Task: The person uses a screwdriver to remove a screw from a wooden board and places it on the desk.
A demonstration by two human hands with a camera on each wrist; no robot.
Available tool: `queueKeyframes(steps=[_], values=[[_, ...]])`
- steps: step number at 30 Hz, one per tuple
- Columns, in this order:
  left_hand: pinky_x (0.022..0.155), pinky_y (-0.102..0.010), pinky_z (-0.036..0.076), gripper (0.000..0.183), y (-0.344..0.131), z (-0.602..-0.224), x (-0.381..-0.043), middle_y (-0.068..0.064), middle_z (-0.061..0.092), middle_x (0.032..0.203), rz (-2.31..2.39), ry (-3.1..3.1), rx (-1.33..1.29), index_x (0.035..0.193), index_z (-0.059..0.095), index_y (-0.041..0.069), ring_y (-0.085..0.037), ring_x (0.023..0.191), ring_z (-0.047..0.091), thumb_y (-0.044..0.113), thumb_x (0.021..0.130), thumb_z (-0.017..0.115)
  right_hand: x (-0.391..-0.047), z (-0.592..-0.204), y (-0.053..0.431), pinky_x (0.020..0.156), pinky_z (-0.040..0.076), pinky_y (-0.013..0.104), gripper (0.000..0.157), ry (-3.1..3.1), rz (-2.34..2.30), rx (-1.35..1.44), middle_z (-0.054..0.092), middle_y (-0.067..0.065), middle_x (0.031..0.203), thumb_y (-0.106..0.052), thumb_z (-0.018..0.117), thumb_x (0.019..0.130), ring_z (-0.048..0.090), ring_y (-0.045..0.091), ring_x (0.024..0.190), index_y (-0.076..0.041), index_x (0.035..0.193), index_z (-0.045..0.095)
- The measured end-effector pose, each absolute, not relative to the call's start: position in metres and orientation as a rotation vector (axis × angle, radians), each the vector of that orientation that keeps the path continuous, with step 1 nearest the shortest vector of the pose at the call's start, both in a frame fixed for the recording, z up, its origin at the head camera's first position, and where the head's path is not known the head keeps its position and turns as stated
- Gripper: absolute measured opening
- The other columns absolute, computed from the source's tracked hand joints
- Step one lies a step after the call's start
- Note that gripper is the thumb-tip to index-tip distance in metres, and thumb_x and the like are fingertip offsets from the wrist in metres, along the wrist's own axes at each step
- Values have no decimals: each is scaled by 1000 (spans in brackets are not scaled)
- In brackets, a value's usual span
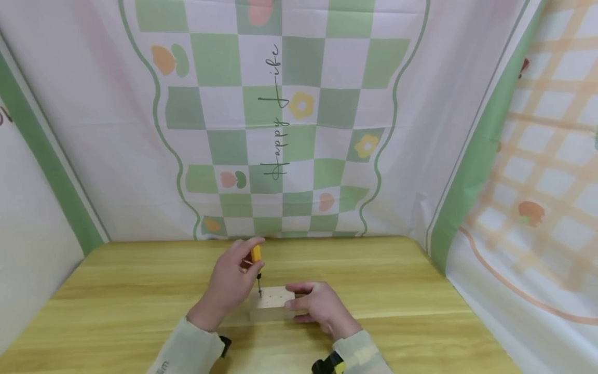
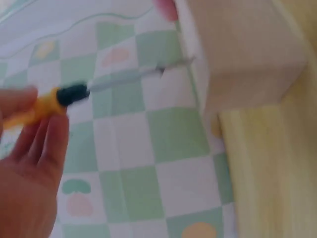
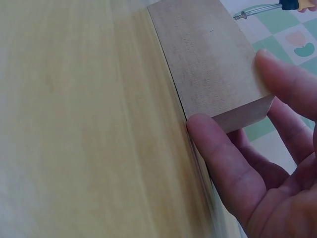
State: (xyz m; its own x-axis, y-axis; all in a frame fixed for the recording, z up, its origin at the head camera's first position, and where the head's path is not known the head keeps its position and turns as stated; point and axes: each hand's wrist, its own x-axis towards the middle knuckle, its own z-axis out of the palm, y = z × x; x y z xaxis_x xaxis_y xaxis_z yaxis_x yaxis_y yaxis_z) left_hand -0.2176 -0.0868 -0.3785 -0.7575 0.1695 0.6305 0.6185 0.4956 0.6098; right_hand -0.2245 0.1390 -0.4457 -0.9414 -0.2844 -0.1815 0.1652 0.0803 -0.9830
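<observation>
A pale wooden block lies on the table, with small dark holes in its top face. My left hand pinches the yellow handle of a screwdriver between thumb and fingers. The screwdriver is upright, its shaft pointing down at the block's left end. In the right wrist view, a threaded screw stands at the block's face, in line with the shaft. Fingers and thumb of my right hand grip the block's right end. The left wrist view is blurred; the screwdriver's shaft runs to the block there.
The wood-grain table extends around both hands. Behind it hangs a green-and-white checked cloth, with a plaid cloth at the right. Dark wrist straps show at both sleeves.
</observation>
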Motion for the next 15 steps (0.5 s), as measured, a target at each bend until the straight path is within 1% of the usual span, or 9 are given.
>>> queueKeyframes(steps=[3,5,6,9,11,15], values=[[81,-31,57,59,-92,-375,-219,-2,65,109,-1340,-2302,-719,139,58,14,-14,97,65,-11,86,71,-224,-445,138,74,59,46,43,2036,-1928,-117,61,13,130,-7,81,83,66,26,95,-1,124,68],[83,-30,56,62,-96,-374,-218,-4,66,114,-1415,-2328,-723,141,57,16,-16,101,66,-14,87,68,-225,-445,138,74,59,46,44,2034,-1926,-114,61,13,131,-7,82,82,66,26,96,-1,123,68],[82,-29,56,62,-96,-374,-217,-4,67,114,-1444,-2333,-707,141,57,17,-15,101,66,-14,88,67,-225,-445,138,74,59,46,44,2034,-1924,-113,60,13,131,-7,82,82,66,26,96,-1,124,68],[75,-28,57,63,-97,-374,-216,-2,69,104,-1419,-2333,-660,140,59,17,-13,93,67,-13,86,69,-226,-445,138,73,60,46,44,2035,-1922,-112,60,13,132,-6,82,82,66,27,96,-2,124,68],[73,-28,57,64,-96,-374,-215,2,68,100,-1376,-2320,-656,139,60,17,-11,89,66,-13,85,71,-226,-446,138,73,60,46,44,2037,-1923,-116,60,14,131,-6,82,82,66,27,96,-1,124,68],[71,-28,57,64,-95,-377,-215,3,63,96,-1258,-2266,-710,138,60,13,-11,85,64,-14,81,74,-226,-447,139,73,60,46,45,2040,-1921,-120,60,14,131,-6,82,82,66,26,96,-1,124,68]])
